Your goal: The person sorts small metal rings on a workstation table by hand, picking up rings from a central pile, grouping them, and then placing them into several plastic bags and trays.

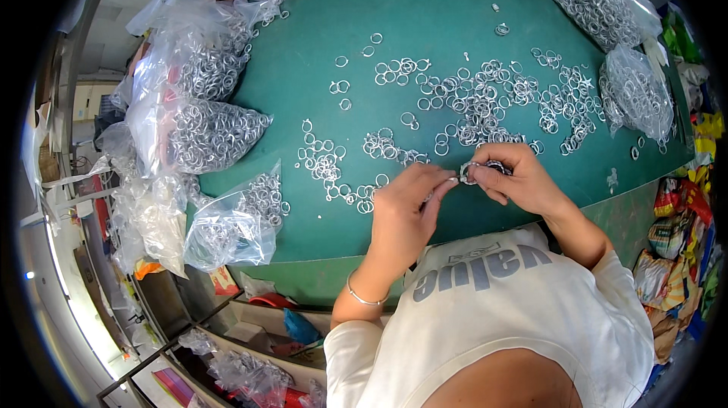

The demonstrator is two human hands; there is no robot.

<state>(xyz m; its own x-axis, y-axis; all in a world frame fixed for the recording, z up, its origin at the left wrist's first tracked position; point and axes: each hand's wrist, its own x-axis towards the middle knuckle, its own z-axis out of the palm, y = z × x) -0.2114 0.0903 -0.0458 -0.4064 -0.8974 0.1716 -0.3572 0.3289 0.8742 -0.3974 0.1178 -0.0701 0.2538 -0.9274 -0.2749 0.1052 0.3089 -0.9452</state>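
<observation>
Close to the table's near edge, my two hands meet at the fingertips over the green tabletop (318, 237). My right hand (519, 178) is closed round several silvery metal rings (497, 167), and one ring (465, 173) sticks out between its thumb and forefinger. Against that ring my left hand (409, 199) presses thumb and forefinger in a pinch. What the left fingertips hold is too small to make out. Just beyond the hands lies a loose heap of the same rings (481, 108). A smaller scatter of rings (324, 161) lies to the left.
Clear plastic bags full of rings (212, 135) line the table's left side. Another clear bag (235, 230) lies at the near left corner. More filled bags (635, 89) stand at the far right. Colourful packages (667, 218) are piled beyond the right edge. Open drawers (258, 324) sit below left.
</observation>
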